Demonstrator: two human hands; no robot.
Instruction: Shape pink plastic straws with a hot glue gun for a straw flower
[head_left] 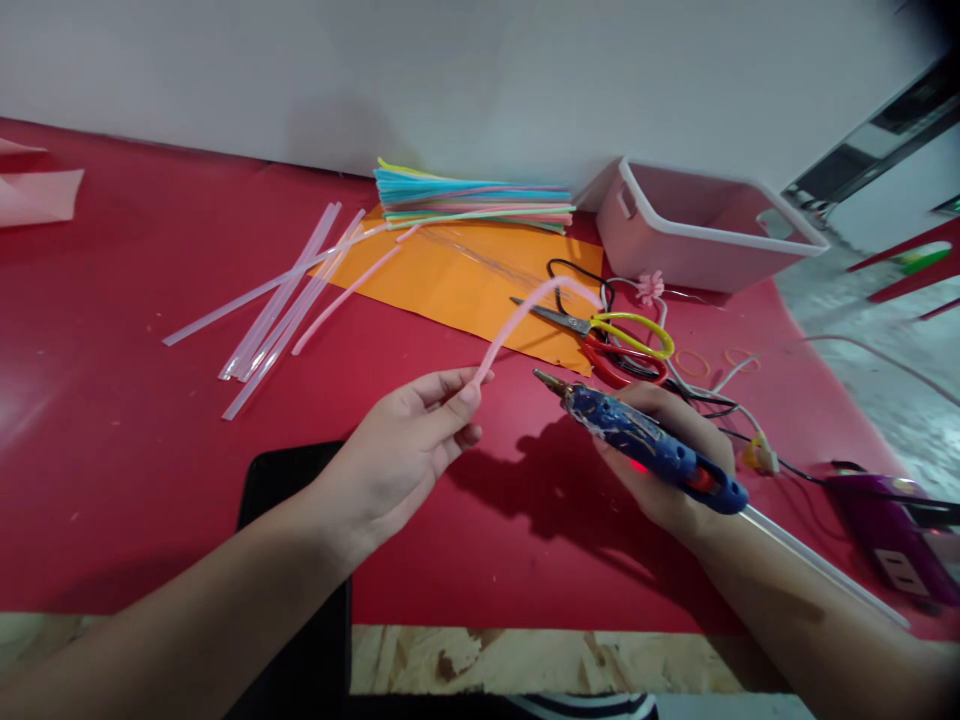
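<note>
My left hand (420, 450) pinches the lower end of a pink pipe cleaner (517, 318), which arches up and over to the right. In my right hand (675, 470) is a blue hot glue gun (652, 445), its metal tip pointing left toward the pipe cleaner but apart from it. A clear glue stick (825, 565) runs out of the gun's back end. Just beyond the gun lie scissors (622, 340) with one yellow and one red handle loop. Behind them, an orange sheet (450, 290) lies under part of a bundle of coloured pipe cleaners (472, 195).
Several translucent pink strips (292, 290) lie at the left. A pink bin (675, 240) stands at the back right, with a small pink flower shape (649, 288) before it. Cables run to a purple power strip (885, 530). A black phone-like slab (300, 600) is under my left forearm.
</note>
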